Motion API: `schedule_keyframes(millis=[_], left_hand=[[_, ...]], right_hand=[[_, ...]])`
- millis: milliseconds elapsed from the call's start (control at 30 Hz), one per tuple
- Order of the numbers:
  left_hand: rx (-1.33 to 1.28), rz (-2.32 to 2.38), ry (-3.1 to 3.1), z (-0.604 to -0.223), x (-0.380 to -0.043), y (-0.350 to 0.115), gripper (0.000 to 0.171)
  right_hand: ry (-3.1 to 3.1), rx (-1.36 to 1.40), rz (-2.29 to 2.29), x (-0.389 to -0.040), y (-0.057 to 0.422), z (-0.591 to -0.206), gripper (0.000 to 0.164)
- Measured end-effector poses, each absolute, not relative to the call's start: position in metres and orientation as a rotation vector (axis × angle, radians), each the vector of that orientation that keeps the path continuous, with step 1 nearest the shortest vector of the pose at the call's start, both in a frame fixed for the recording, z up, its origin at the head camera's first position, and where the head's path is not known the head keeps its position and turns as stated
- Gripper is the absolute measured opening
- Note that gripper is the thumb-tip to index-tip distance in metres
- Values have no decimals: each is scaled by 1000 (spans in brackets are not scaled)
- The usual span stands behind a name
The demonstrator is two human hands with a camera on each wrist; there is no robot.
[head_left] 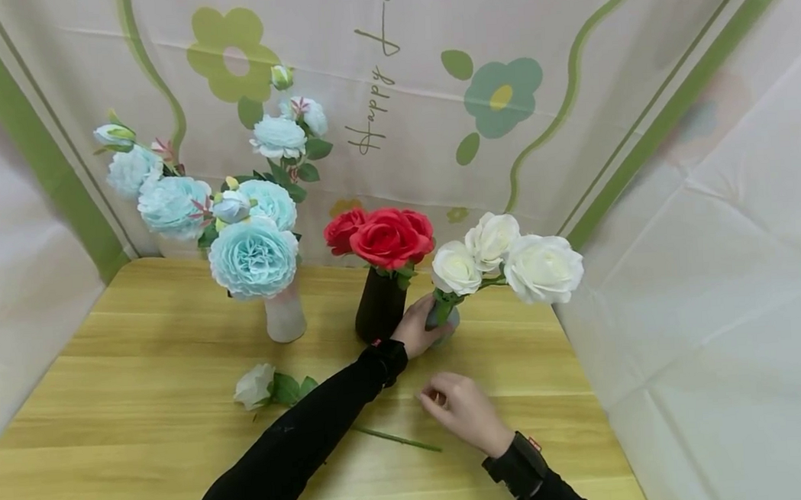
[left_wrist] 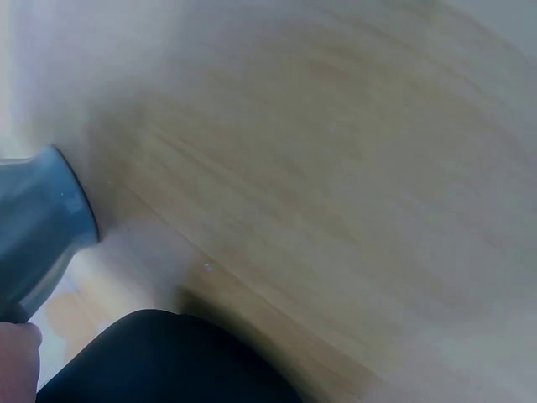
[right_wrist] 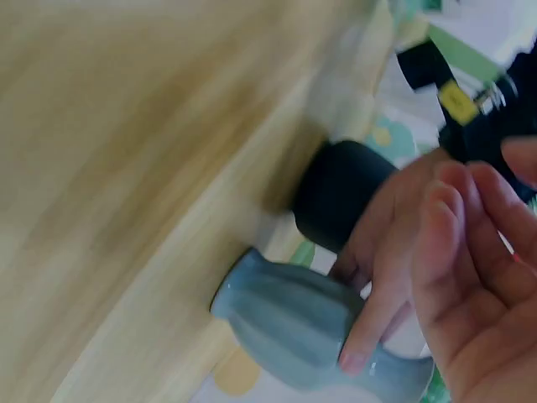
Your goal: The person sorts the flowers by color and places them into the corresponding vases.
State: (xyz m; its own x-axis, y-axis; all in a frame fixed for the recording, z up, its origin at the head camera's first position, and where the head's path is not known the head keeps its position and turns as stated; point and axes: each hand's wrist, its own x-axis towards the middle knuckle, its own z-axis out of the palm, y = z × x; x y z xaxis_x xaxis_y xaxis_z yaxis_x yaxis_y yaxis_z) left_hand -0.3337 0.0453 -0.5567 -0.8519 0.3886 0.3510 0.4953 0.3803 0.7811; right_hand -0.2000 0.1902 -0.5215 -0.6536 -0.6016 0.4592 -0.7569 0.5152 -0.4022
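My left hand (head_left: 415, 332) grips a grey-blue ribbed vase (head_left: 451, 319), its fingers curled around the body in the right wrist view. White roses (head_left: 543, 269) stand in this vase and lean to the right. In the left wrist view, the lower part of the vase (left_wrist: 50, 218) shows at the left edge. My right hand (head_left: 467, 414) hovers nearer to me, loosely curled with nothing in it. A single white rose (head_left: 253, 387) lies on the table, its green stem (head_left: 401, 439) passing under the left forearm, which hides its middle.
Left of the held vase is a black vase (head_left: 376, 305) with red roses (head_left: 391, 237). Farther left, a white vase (head_left: 285, 318) carries pale blue flowers (head_left: 254, 257). A patterned cloth (head_left: 396, 181) hangs behind the wooden table (head_left: 144, 449).
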Motion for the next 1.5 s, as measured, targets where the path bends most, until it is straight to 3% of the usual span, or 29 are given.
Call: schedule_keyframes(millis=[133,633,1200,1500], left_hand=[[-825,-1491,-2509,-554,-333,43,65],[-827,-1489,-2517,-556,-334,45,66],[-826,-1468,-2553,-549,-328,46,67],[-804,-1433,-2562,-547,-327,44,66]], right_hand=[[-2613,1244,831,-193,183,-527,4],[-2598,1612,476,-188,143,-541,10],[-2557,1712,37,-186,107,-544,12],[-2570,1728,29,-188,103,-545,11]])
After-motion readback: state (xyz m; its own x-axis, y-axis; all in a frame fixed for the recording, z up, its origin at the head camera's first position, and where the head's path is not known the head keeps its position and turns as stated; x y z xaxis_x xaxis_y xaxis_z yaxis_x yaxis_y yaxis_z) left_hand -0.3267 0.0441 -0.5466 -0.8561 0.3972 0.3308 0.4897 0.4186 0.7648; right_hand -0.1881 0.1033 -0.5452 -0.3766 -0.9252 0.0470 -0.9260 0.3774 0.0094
